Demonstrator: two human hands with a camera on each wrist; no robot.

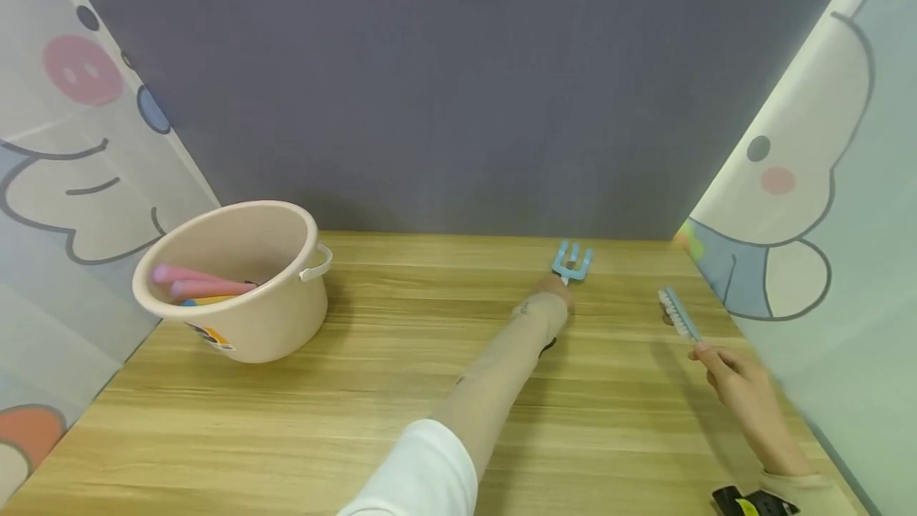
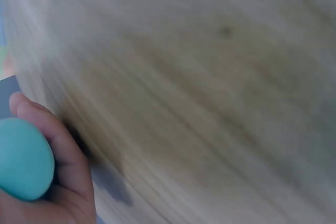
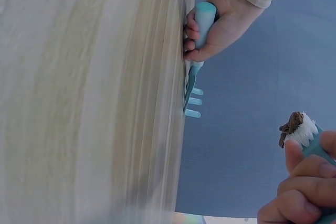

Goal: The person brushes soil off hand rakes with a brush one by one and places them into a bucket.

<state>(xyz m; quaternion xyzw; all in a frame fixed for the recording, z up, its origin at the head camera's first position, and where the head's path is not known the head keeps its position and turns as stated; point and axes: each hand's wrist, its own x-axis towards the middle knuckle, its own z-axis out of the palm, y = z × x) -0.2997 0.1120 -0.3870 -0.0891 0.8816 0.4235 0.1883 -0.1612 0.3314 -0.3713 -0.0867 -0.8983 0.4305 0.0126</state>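
My left hand (image 1: 553,290) grips a small light-blue hand fork by its handle, low over the far right part of the table. The three-pronged head of the hand fork (image 1: 571,263) points toward the back wall. In the left wrist view the fingers curl round the rounded turquoise end of the handle (image 2: 25,158). Nearer the right wall, my right hand (image 1: 738,381) holds a light-blue brush (image 1: 679,314) with white bristles, raised above the table. A dark brown clump (image 3: 291,125) clings to the bristles. Most of the brush handle is hidden by the fingers.
A cream bucket (image 1: 275,329) with a white handle stands at the left of the wood-grain table (image 1: 401,388). Pink, yellow and blue items (image 1: 208,287) lie inside it. A dark grey panel (image 1: 458,86) closes the back; cartoon-printed walls (image 1: 852,357) flank both sides.
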